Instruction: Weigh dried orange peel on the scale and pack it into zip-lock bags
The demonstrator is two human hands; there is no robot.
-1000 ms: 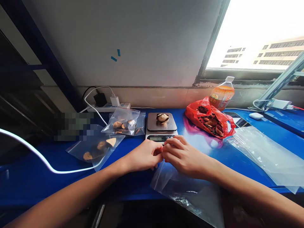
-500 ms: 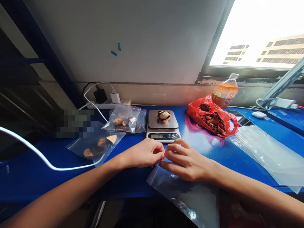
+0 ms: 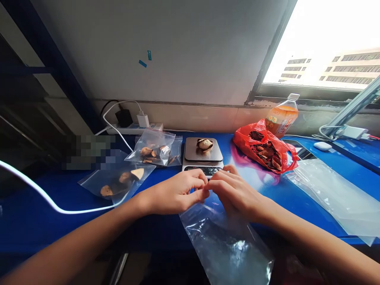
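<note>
My left hand [image 3: 179,192] is closed in a pinch at the top edge of a clear zip bag [image 3: 225,245], in front of the scale. Fingertips of my right hand [image 3: 237,194] meet it there, also closed on the bag's edge. The bag hangs down past the table's front edge and looks flat, with nothing visible inside. Just beyond my hands stands a digital kitchen scale [image 3: 190,156], its display partly covered by my fingers. On its metal plate rests a pale, rounded piece with dark brown shell-like flaps [image 3: 204,145].
Filled zip bags [image 3: 139,158] with brown pieces lie left of the scale, a white cable [image 3: 53,202] crossing before them. To the right are a red plastic bag [image 3: 246,136] of dark dried pieces, an orange drink bottle [image 3: 283,116] and flat clear bags [image 3: 335,194].
My hands have shifted slightly and my right fingers have drawn in closer to the left ones. The clear bag's lower part has swung left and spread more into view.
</note>
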